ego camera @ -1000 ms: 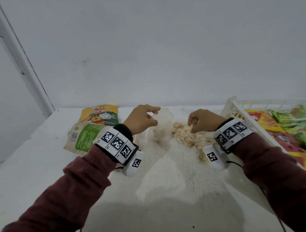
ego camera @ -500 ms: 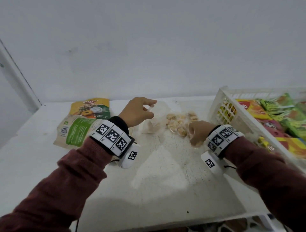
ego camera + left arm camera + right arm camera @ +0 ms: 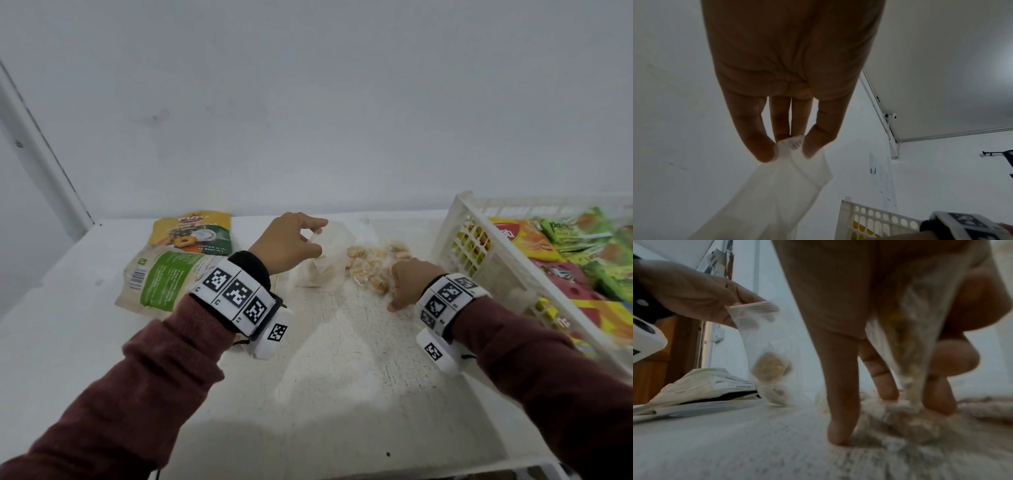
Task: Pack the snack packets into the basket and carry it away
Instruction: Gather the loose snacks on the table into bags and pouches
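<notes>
My left hand point(image 3: 313, 236) pinches the top edge of a clear bag point(image 3: 325, 263) holding pale snack pieces; the bag hangs from my fingertips point(image 3: 764, 151) down to the table. A clear packet of golden snacks point(image 3: 368, 265) lies just right of the bag. My right hand point(image 3: 406, 286) is at its near right end, fingers pointing down, and the plastic point(image 3: 906, 337) runs up between fingers and thumb. The white slatted basket point(image 3: 479, 246) stands at the right, filled with colourful packets point(image 3: 520, 240).
A pineapple snack pouch point(image 3: 193, 233) and a beige-and-green packet point(image 3: 164, 277) lie at the left of the white table point(image 3: 342, 394), close to the wall. The table's front edge is near the bottom of the head view.
My right hand has slid from the top of the golden snack packet to its near right end and closed on the plastic. The left hand keeps its pinch on the clear bag.
</notes>
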### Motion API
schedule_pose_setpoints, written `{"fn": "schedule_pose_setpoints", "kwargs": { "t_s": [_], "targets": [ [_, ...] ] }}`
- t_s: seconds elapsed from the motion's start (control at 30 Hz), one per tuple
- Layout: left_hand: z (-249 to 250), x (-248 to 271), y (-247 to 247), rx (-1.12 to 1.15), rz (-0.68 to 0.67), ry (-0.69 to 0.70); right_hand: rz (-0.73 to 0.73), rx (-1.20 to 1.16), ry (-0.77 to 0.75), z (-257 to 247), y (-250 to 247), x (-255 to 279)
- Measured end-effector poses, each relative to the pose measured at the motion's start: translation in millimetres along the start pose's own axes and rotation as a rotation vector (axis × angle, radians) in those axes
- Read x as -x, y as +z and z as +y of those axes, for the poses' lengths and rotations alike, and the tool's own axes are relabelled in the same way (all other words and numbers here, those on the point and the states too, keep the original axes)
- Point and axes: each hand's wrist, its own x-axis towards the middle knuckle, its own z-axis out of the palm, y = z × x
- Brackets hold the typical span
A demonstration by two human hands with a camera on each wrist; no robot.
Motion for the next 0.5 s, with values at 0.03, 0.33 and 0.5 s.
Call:
{"fn": "schedule_pose_setpoints", "kwargs": {
  "t_s": [0.03,0.33,0.5],
  "targets": [
    [0,0,0,-0.001,-0.004,-0.002,0.026,0.013,-0.007,-1,-1,0],
    [1,0,-2,0.020,0.001,-0.010,0.364,-0.234,-0.115,4,-73,27],
    [4,1,-1,0.043,0.004,-0.017,0.612,-0.715,-0.526,-29,-98,52]
  ]
}}
